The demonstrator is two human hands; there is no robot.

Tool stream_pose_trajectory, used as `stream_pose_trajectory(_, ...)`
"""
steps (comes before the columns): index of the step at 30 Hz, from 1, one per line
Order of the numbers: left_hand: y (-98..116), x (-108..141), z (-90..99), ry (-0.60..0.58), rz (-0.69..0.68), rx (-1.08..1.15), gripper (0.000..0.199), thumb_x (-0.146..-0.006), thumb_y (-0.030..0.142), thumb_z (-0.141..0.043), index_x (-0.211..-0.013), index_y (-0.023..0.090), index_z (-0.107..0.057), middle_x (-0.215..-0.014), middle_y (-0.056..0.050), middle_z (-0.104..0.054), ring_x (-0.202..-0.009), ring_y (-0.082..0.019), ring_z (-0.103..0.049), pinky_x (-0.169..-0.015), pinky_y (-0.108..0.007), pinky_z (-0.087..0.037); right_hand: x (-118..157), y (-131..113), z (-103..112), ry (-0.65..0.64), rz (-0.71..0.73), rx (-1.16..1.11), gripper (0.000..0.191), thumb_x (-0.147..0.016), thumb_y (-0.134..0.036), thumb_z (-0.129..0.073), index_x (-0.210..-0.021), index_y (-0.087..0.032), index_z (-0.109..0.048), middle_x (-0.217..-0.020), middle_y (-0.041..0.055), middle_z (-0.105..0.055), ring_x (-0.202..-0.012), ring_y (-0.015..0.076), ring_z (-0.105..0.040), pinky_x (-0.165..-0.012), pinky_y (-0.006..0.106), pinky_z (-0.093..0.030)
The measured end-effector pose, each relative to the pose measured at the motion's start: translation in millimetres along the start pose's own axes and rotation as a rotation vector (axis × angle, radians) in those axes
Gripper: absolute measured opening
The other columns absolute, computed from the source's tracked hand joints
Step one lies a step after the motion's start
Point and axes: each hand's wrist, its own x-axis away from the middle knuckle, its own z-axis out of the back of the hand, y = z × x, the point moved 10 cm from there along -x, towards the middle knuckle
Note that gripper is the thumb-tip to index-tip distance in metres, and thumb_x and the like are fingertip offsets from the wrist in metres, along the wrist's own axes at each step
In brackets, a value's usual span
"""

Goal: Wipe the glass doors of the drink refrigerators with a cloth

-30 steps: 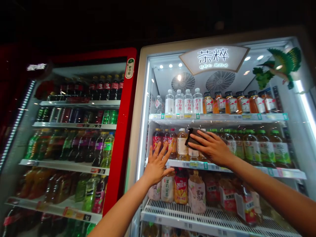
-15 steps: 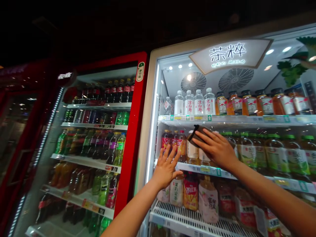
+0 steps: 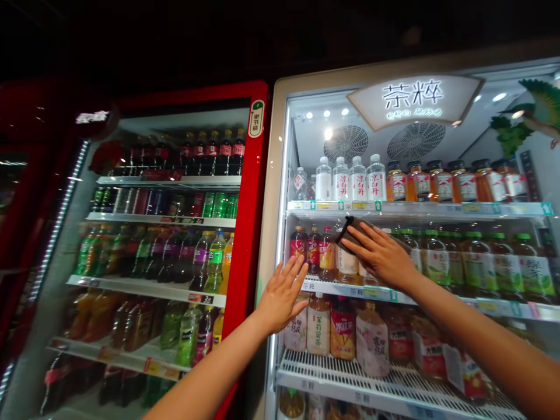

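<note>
The left hand [image 3: 280,297] is drifting toward the left edge of the white drinks fridge [image 3: 276,192], its fingers spread wide and gripping nothing. The right hand [image 3: 380,255] is pressing a dark cloth [image 3: 352,234], fingers curled over it, in front of the bottles [image 3: 441,265] on the second shelf [image 3: 350,290]. A loosening grip is the likely risk: the cloth could be slipping down toward the shelf below.
</note>
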Motion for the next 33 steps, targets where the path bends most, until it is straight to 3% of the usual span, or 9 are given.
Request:
stream_pose_trajectory(3,-24.0,14.2,5.4,0.019,0.042,-0.032,0.091,-0.096,0.045,-0.057,-0.163,0.018,-0.001,-0.169,-0.011,-0.017,-0.157,-0.029,-0.010,-0.127,-0.049,-0.018,-40.6,18.4,3.8,0.064,-0.214,0.022,0.066,-0.093,-0.023,-0.058,-0.156,-0.031,-0.039,-0.166,0.0040,-0.030,-0.155,0.0320,-0.019,-0.120,0.055,-0.032)
stream_pose_trajectory(5,-35.2,19.0,6.3,0.034,0.075,-0.033,0.091,-0.096,0.044,-0.057,-0.163,0.019,-0.001,-0.169,-0.011,-0.018,-0.157,-0.030,-0.010,-0.126,-0.050,-0.019,-67.8,3.7,-0.2,0.086,-0.298,0.024,0.065,-0.092,-0.026,-0.061,-0.154,-0.029,-0.043,-0.165,0.0062,-0.031,-0.154,0.0346,-0.021,-0.119,0.057,-0.031)
stream_pose_trajectory(11,-49.3,31.1,4.7,0.035,0.043,-0.032,0.092,-0.095,0.043,-0.058,-0.163,0.019,-0.002,-0.169,-0.010,-0.019,-0.157,-0.028,-0.012,-0.127,-0.047,-0.019,-68.7,-90.1,-20.5,-0.005,0.047,-0.004,0.059,-0.096,-0.023,-0.054,-0.152,-0.039,-0.043,-0.163,-0.0034,-0.037,-0.152,0.0247,-0.030,-0.122,0.047,-0.030)
stream_pose_trajectory(13,-54.9,35.4,4.6,0.038,0.025,-0.039,0.091,-0.095,0.043,-0.058,-0.163,0.019,-0.003,-0.169,-0.010,-0.019,-0.157,-0.028,-0.012,-0.127,-0.047,-0.019,-60.7,-83.0,-19.1,-0.008,0.053,0.015,0.060,-0.096,-0.021,-0.052,-0.152,-0.040,-0.042,-0.162,-0.0048,-0.038,-0.152,0.0238,-0.030,-0.121,0.046,-0.031)
stream_pose_trajectory(18,-68.0,37.5,1.7,0.040,0.016,-0.058,0.089,-0.095,0.043,-0.058,-0.163,0.017,-0.007,-0.169,-0.010,-0.020,-0.157,-0.030,-0.013,-0.127,-0.048,-0.017,-92.8,-36.3,-13.1,0.051,-0.255,0.061,0.063,-0.092,-0.022,-0.058,-0.153,-0.031,-0.044,-0.164,0.0033,-0.035,-0.153,0.0318,-0.026,-0.120,0.052,-0.031)
stream_pose_trajectory(21,-71.7,38.3,-0.3,0.044,0.009,-0.050,0.088,-0.094,0.044,-0.058,-0.163,0.016,-0.011,-0.169,-0.010,-0.021,-0.157,-0.030,-0.014,-0.128,-0.048,-0.015,-105.5,-58.0,-17.2,0.070,-0.303,0.059,0.069,-0.088,-0.027,-0.063,-0.154,-0.029,-0.042,-0.165,0.0063,-0.032,-0.153,0.0345,-0.024,-0.119,0.053,-0.030)
stream_pose_trajectory(26,-77.0,44.8,-4.5,0.064,-0.011,-0.037,0.088,-0.095,0.045,-0.058,-0.163,0.015,-0.010,-0.168,-0.010,-0.023,-0.157,-0.028,-0.015,-0.128,-0.047,-0.015,-77.5,-113.5,-24.1,-0.019,-0.169,0.102,0.068,-0.092,-0.035,-0.060,-0.156,-0.033,-0.037,-0.165,0.0026,-0.033,-0.151,0.0320,-0.029,-0.114,0.049,-0.033)
stream_pose_trajectory(29,-80.1,46.5,-7.0,0.082,-0.015,-0.020,0.089,-0.095,0.047,-0.057,-0.163,0.015,-0.010,-0.168,-0.011,-0.024,-0.157,-0.028,-0.016,-0.128,-0.047,-0.015,-79.7,-105.6,-20.6,-0.068,-0.157,0.142,0.065,-0.093,-0.034,-0.058,-0.155,-0.036,-0.039,-0.164,0.0000,-0.035,-0.145,0.0303,-0.037,-0.106,0.045,-0.039)
stream_pose_trajectory(33,-82.4,48.4,-7.5,0.088,-0.022,0.002,0.087,-0.096,0.049,-0.055,-0.163,0.015,-0.011,-0.167,-0.011,-0.026,-0.156,-0.028,-0.018,-0.128,-0.046,-0.014,-108.7,-75.5,-12.1,-0.034,-0.362,0.201,0.062,-0.094,-0.035,-0.056,-0.154,-0.031,-0.042,-0.163,0.0059,-0.038,-0.138,0.0349,-0.042,-0.098,0.047,-0.042)
